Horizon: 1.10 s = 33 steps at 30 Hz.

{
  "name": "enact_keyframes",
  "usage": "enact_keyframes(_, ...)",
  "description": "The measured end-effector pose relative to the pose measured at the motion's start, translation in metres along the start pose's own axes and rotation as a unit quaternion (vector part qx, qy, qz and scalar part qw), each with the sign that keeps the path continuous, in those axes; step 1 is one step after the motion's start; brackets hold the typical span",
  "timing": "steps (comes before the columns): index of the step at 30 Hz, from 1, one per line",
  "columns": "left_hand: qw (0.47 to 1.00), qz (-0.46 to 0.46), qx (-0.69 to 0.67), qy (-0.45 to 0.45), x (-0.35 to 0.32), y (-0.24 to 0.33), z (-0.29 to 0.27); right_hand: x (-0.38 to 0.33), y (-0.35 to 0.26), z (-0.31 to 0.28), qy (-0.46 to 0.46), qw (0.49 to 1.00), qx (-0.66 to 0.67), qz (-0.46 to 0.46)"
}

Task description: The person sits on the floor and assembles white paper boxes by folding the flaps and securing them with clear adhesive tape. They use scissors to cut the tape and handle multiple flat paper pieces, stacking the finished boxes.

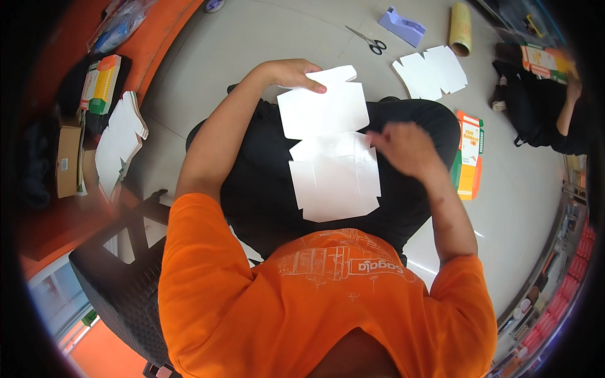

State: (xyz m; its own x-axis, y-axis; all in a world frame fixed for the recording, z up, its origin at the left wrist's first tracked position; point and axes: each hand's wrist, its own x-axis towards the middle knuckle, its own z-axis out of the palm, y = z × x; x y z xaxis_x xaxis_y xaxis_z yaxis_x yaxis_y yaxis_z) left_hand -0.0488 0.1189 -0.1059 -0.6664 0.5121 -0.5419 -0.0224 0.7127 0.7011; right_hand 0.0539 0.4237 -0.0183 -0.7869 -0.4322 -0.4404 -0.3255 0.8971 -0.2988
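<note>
A flat, die-cut white cardboard box blank (335, 189) lies across my lap, its plain side up, with creases and side flaps. My left hand (295, 74) grips its far end, thumb on top and the fingers partly hidden beneath. At the blank's right edge, near the middle crease, is my right hand (406, 148). Its fingers are curled in at a small side flap and slightly blurred by motion. Another white blank (432, 72) lies on the floor ahead to the right. A printed orange, green and white carton (468, 154) lies flat beside my right knee.
Scissors (368, 41), a purple tape dispenser (402, 26) and a yellowish roll (460, 30) are on the floor ahead. Stacked white blanks (120, 145) and a printed carton (102, 85) are at left, near a dark chair (120, 290). At right, another person's hand (572, 88) is near a printed carton.
</note>
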Motion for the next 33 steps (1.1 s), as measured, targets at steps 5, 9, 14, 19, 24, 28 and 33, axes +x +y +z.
enact_keyframes(5, 1.000, 0.014, -0.008, -0.006, -0.011, 0.019, -0.004, 0.118, -0.005, -0.013, 0.199, 0.955, 0.106, -0.193)
enact_keyframes(9, 0.997, 0.021, 0.064, 0.025, -0.023, 0.028, -0.004, 0.171, -0.001, -0.005, 0.001, 0.977, 0.065, -0.201)
enact_keyframes(14, 0.999, 0.043, 0.019, -0.018, -0.010, 0.020, -0.025, 0.159, -0.013, -0.022, 0.018, 0.981, 0.157, -0.110)
enact_keyframes(19, 0.998, 0.041, -0.006, -0.041, 0.008, 0.007, -0.010, 0.160, -0.007, -0.011, -0.037, 0.985, 0.142, -0.089)
enact_keyframes(24, 0.997, -0.005, -0.012, -0.072, 0.017, -0.004, -0.010, 0.164, -0.007, 0.002, -0.010, 0.982, 0.164, -0.092)
enact_keyframes(28, 0.994, -0.033, 0.054, -0.088, 0.011, 0.007, -0.020, 0.167, -0.004, -0.007, -0.100, 0.960, 0.252, -0.070)
enact_keyframes(33, 0.986, -0.052, -0.158, -0.006, 0.032, -0.056, -0.092, 0.174, 0.004, -0.002, -0.046, 0.977, 0.192, -0.087)
